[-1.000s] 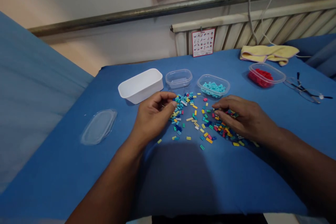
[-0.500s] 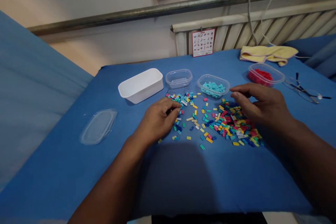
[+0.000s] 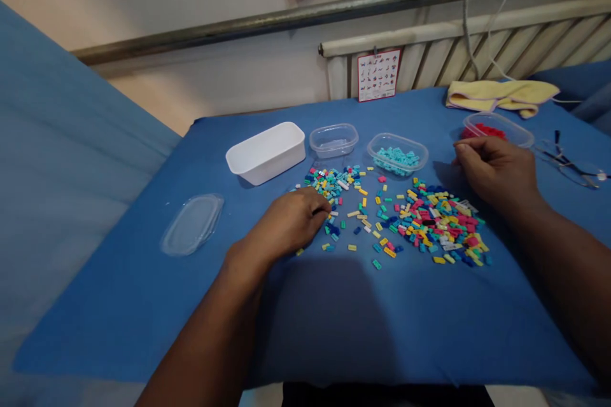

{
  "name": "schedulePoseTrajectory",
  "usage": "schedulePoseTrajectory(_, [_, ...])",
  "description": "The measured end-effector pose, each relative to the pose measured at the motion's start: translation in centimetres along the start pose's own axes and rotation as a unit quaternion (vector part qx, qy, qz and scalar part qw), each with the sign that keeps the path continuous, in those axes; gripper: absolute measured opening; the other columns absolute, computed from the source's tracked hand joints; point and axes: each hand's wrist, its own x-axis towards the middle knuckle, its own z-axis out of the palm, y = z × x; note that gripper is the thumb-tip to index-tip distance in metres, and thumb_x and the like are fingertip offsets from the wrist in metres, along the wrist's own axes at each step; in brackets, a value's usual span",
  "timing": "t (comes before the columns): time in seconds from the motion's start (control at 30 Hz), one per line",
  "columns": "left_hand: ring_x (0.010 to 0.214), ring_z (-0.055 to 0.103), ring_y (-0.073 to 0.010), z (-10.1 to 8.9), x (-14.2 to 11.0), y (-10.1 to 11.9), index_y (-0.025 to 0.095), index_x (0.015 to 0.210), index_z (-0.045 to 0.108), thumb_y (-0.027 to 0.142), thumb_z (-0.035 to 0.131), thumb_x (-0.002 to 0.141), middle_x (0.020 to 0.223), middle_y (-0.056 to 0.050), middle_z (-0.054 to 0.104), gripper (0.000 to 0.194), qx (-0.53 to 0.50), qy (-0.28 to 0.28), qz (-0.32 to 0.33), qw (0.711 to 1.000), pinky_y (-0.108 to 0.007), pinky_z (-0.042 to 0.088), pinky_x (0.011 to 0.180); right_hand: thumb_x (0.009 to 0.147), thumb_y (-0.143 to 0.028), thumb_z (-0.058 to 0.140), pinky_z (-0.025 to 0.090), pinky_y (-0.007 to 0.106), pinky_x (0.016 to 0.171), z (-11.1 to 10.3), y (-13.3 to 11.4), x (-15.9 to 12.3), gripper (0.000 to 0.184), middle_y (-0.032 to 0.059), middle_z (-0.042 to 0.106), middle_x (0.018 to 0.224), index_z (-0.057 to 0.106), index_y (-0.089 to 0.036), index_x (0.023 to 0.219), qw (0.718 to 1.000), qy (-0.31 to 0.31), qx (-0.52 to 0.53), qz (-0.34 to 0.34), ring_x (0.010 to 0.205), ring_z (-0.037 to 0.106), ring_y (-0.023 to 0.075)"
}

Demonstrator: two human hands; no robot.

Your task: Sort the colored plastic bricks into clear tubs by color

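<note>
My left hand [image 3: 296,221] rests on the left pile of small toy building bricks [image 3: 341,184], thumb and forefinger pinched together. Whatever lies between those fingertips is hidden. Over on the right, my right hand [image 3: 501,172] is raised just in front of a clear plastic tub [image 3: 518,130] of red bricks [image 3: 491,131], its fingers also in a pinch. I cannot make out anything in it. Between the hands lies a larger mixed-colour brick pile [image 3: 436,222], with loose bricks scattered beside it. Behind it stands a clear tub [image 3: 421,164] holding turquoise bricks [image 3: 396,158].
A white plastic box [image 3: 270,172] and another clear tub [image 3: 334,151] stand at the back. Clear lids [image 3: 193,226] lie at left on the blue cloth [image 3: 119,305]. Eyeglasses [image 3: 570,162] and a yellow cloth [image 3: 501,95] are at right, below a radiator [image 3: 439,54].
My right hand has moved right and back, from above the large pile to the red-brick tub. My left hand stays at the left pile, and the view has shifted slightly.
</note>
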Motion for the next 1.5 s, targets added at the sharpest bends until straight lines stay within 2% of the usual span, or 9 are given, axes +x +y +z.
schedulePoseTrajectory(0.17, [0.101, 0.073, -0.0232, -0.2, -0.3, 0.3, 0.022, 0.105, 0.081, 0.017, 0.061, 0.098, 0.110, -0.007, 0.079, 0.022, 0.018, -0.021, 0.001, 1.000, -0.036, 0.054, 0.091, 0.092, -0.026, 0.077, 0.049, 0.029, 0.062, 0.5, 0.7, 0.6, 0.007, 0.0052, 0.077, 0.073, 0.081, -0.020, 0.092, 0.997, -0.030, 0.014, 0.070, 0.062, 0.068, 0.0177])
schedulePoseTrajectory(0.27, [0.102, 0.073, -0.0228, -0.4, -0.5, 0.2, 0.022, 0.107, 0.080, 0.015, 0.059, 0.098, 0.113, -0.007, 0.079, 0.024, 0.021, -0.015, 0.005, 1.000, -0.036, 0.054, 0.091, 0.091, -0.026, 0.077, 0.049, 0.029, 0.062, 0.5, 0.6, 0.6, 0.007, 0.0050, 0.076, 0.072, 0.080, -0.020, 0.089, 0.996, -0.042, 0.020, 0.071, 0.062, 0.067, 0.0170])
schedulePoseTrajectory(0.53, [0.111, 0.073, -0.0251, 0.4, -0.7, 0.2, 0.024, 0.116, 0.077, 0.016, 0.058, 0.099, 0.123, -0.006, 0.079, 0.027, 0.054, -0.061, 0.020, 0.996, -0.039, 0.054, 0.098, 0.091, -0.020, 0.077, 0.048, 0.028, 0.061, 0.4, -0.7, 0.2, 0.006, 0.0027, 0.072, 0.067, 0.079, -0.019, 0.087, 0.996, -0.045, 0.009, 0.082, 0.060, 0.065, 0.0160])
schedulePoseTrajectory(0.67, [0.115, 0.073, -0.0260, 0.0, -0.9, 0.8, 0.025, 0.125, 0.075, 0.014, 0.057, 0.099, 0.130, -0.006, 0.078, 0.034, 0.041, -0.080, 0.027, 0.996, -0.040, 0.054, 0.100, 0.092, -0.020, 0.077, 0.049, 0.028, 0.061, 0.3, -0.9, 0.2, 0.005, 0.0030, 0.073, 0.068, 0.079, -0.019, 0.087, 0.994, -0.058, 0.008, 0.089, 0.061, 0.066, 0.0162])
schedulePoseTrajectory(0.77, [0.115, 0.072, -0.0256, -0.5, -0.9, 1.2, 0.024, 0.124, 0.076, 0.010, 0.055, 0.095, 0.129, -0.008, 0.077, 0.038, 0.045, -0.071, 0.036, 0.996, -0.039, 0.054, 0.100, 0.092, -0.020, 0.078, 0.048, 0.027, 0.060, 0.3, -0.6, 0.3, 0.006, 0.0027, 0.074, 0.068, 0.080, -0.019, 0.086, 0.996, -0.058, 0.001, 0.075, 0.060, 0.067, 0.0161])
schedulePoseTrajectory(0.9, [0.108, 0.071, -0.0237, -0.6, -0.9, 1.7, 0.022, 0.116, 0.077, 0.011, 0.054, 0.095, 0.120, -0.008, 0.076, 0.032, 0.023, -0.053, 0.048, 0.997, -0.037, 0.054, 0.097, 0.092, -0.019, 0.078, 0.049, 0.027, 0.059, 0.4, -0.2, 0.4, 0.006, 0.0031, 0.075, 0.068, 0.081, -0.020, 0.086, 0.997, -0.059, -0.008, 0.051, 0.060, 0.067, 0.0158])
schedulePoseTrajectory(1.13, [0.102, 0.067, -0.0231, 0.1, -0.6, 2.2, 0.021, 0.111, 0.073, 0.018, 0.056, 0.101, 0.110, -0.008, 0.071, 0.019, 0.030, -0.100, 0.069, 0.992, -0.035, 0.052, 0.093, 0.092, -0.018, 0.078, 0.046, 0.026, 0.058, 0.5, -0.3, 0.4, 0.004, 0.0027, 0.074, 0.067, 0.082, -0.018, 0.089, 0.996, -0.070, -0.006, 0.058, 0.059, 0.064, 0.0140])
schedulePoseTrajectory(1.33, [0.105, 0.067, -0.0237, -0.9, -0.7, 1.8, 0.020, 0.110, 0.072, 0.023, 0.061, 0.102, 0.115, -0.008, 0.071, 0.014, 0.022, -0.058, 0.034, 0.998, -0.036, 0.051, 0.092, 0.091, -0.018, 0.079, 0.047, 0.027, 0.060, 0.5, -0.5, 0.3, 0.006, 0.0020, 0.074, 0.067, 0.080, -0.020, 0.085, 0.997, -0.068, 0.004, 0.047, 0.060, 0.065, 0.0156])
schedulePoseTrajectory(1.5, [0.097, 0.067, -0.0213, -0.6, -1.0, 2.0, 0.022, 0.106, 0.072, 0.021, 0.064, 0.098, 0.109, -0.004, 0.072, 0.011, 0.007, -0.107, 0.044, 0.993, -0.033, 0.049, 0.085, 0.091, -0.018, 0.079, 0.046, 0.028, 0.060, 0.5, -0.6, 0.3, 0.006, 0.0025, 0.073, 0.067, 0.080, -0.020, 0.085, 0.995, -0.074, 0.005, 0.066, 0.059, 0.064, 0.0154])
